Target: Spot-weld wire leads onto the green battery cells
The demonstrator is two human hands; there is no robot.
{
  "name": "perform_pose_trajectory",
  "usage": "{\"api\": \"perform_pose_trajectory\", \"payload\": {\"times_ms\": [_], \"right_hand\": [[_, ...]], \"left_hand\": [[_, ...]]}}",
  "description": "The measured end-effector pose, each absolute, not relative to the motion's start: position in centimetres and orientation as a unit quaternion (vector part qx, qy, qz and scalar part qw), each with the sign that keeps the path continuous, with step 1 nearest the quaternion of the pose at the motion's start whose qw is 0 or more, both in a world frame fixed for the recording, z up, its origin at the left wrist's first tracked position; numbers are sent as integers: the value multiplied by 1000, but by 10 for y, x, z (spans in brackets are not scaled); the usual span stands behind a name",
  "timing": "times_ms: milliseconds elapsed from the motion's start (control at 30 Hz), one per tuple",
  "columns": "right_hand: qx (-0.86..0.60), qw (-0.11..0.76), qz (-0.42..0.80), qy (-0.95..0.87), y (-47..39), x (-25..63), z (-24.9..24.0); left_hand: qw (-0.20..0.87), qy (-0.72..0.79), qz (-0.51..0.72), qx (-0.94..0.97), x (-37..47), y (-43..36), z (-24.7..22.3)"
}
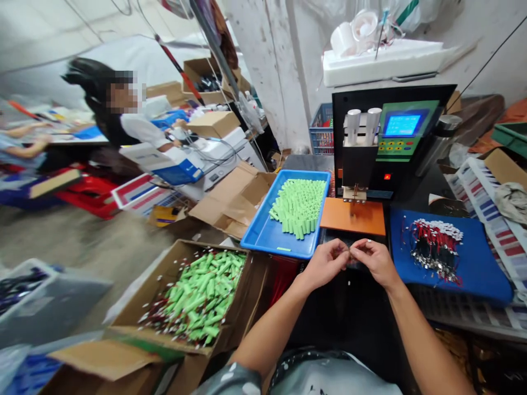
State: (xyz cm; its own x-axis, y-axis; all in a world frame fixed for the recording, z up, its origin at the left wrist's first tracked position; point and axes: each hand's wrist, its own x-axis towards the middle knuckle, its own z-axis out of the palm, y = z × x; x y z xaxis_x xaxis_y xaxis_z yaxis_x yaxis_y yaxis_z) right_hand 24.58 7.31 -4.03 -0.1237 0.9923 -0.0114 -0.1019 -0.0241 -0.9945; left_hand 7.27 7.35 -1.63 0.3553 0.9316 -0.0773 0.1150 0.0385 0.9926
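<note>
My left hand (329, 262) and my right hand (371, 260) meet in front of an orange plate (349, 216), fingertips pinched close together. Whatever small thing they pinch is too tiny to make out; a white speck shows on the right fingers. Behind the plate stands a black spot-welding machine (362, 175) with a lit blue screen (402, 125). Left of my hands lies a blue tray (257, 238) with many upright green battery cells (300, 206). On a blue mat (481, 263) to the right rests a pile of red and black wires with white connectors (438, 241).
A cardboard box (135, 323) of green cells with wires attached stands at the lower left. A grey bin (53, 302) is farther left. Another person (119, 109) sits at a bench on the left. A foam slab (382, 63) lies above the machine.
</note>
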Motion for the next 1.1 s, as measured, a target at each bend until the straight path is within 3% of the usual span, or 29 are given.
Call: {"api": "perform_pose_trajectory", "payload": {"times_ms": [133,200,267,400,867,967,1100], "right_hand": [[-473,518,523,-484,73,251,-46],[-474,532,517,-474,74,253,-48],[-473,538,517,-468,75,253,-49],[-478,534,521,-464,75,250,-49],[-488,526,524,-459,75,254,-51],[-491,528,522,-456,73,256,-52],[-495,531,525,-444,73,261,-54]], "left_hand": [[282,629,326,647,26,92,-12],[146,736,194,632,3,108,-13],[97,775,66,621,-11,122,-17],[88,773,-12,628,-12,138,-28],[91,778,22,621,-17,142,-43],[115,765,66,630,-23,134,-36],[195,699,234,647,-23,124,-24]]}}
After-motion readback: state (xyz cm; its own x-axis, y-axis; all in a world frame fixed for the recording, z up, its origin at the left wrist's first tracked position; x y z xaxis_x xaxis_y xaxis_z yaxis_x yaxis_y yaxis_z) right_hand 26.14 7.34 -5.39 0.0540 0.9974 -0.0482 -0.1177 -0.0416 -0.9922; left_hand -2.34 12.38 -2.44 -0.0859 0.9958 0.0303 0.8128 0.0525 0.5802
